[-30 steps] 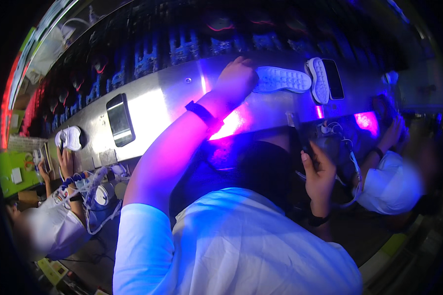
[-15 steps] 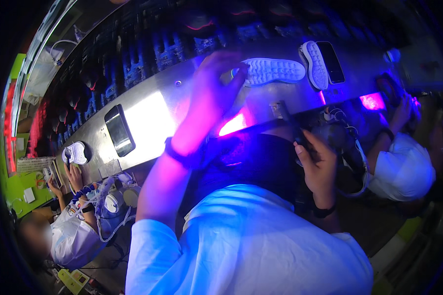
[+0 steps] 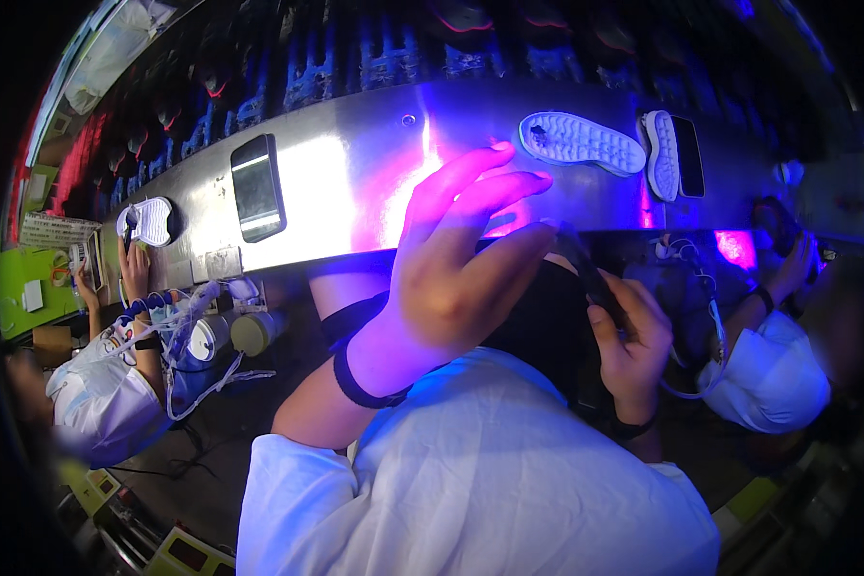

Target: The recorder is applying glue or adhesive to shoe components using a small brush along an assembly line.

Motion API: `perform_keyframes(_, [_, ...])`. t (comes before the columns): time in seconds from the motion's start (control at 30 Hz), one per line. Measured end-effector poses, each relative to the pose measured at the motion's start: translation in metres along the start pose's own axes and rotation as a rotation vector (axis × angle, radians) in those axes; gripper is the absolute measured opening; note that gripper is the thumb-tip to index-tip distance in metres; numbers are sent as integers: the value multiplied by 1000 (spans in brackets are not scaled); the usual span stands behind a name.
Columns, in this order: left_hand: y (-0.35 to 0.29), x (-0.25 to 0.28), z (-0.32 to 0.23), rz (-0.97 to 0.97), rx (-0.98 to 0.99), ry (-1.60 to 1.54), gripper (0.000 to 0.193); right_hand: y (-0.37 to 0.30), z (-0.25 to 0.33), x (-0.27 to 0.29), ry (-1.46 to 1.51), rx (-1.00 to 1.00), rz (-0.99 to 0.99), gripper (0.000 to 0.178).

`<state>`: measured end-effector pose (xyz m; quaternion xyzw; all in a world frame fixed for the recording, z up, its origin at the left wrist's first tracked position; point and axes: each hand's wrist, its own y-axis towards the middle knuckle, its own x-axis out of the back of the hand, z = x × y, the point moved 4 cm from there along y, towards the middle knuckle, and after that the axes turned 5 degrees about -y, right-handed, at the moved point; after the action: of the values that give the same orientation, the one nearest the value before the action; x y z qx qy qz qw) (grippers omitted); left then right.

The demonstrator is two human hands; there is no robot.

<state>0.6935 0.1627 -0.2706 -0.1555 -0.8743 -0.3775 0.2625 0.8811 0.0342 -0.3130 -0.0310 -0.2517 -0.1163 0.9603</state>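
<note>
My left hand (image 3: 456, 274) is raised over the near edge of the metal bench, its fingers stretched out and apart with nothing seen in them. Its lower fingertips overlap the far end of a black-handled brush (image 3: 586, 269), so the brush's head is hidden; whether they touch cannot be told. Wrapped round the handle is my right hand (image 3: 634, 336), in front of my body. Beyond my left fingertips lies a white shoe sole (image 3: 586, 144), studded side up, with a dark patch at its left end. A second white sole (image 3: 660, 154) stands crosswise to its right.
A dark phone (image 3: 687, 158) lies beside the second sole, another phone (image 3: 258, 187) on the bench's left part (image 3: 336, 125). Dark racks (image 3: 355, 58) line the far side. A co-worker's hand (image 3: 134, 269) works at a white sole (image 3: 152, 221) on the left; another person (image 3: 773, 365) sits right.
My left hand has come away from the sole, back toward my body and the brush. My right hand still holds the brush. The view has shifted, so the bench things appear farther right.
</note>
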Motion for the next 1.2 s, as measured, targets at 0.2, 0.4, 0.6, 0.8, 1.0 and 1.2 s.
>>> perform_keyframes(0.2, [-6,5,0,8,-7,17,29,-3,9,-3,-29,25,4,34])
perform_keyframes(0.4, [-11,6,1,2,-40,36,28,-3,14,-3,-94,40,39,37])
perform_keyframes(0.6, [-16,10,-3,18,-100,76,27,-3,17,-3,-119,93,81,39])
perform_keyframes(0.8, [-23,12,-8,28,-163,123,28,-7,16,-6,-119,105,106,37])
perform_keyframes(1.0, [-21,10,-1,4,-51,135,21,-7,18,-11,-189,106,61,39])
perform_keyframes(1.2, [-22,9,11,-54,178,-90,22,-6,19,-11,-246,181,6,41])
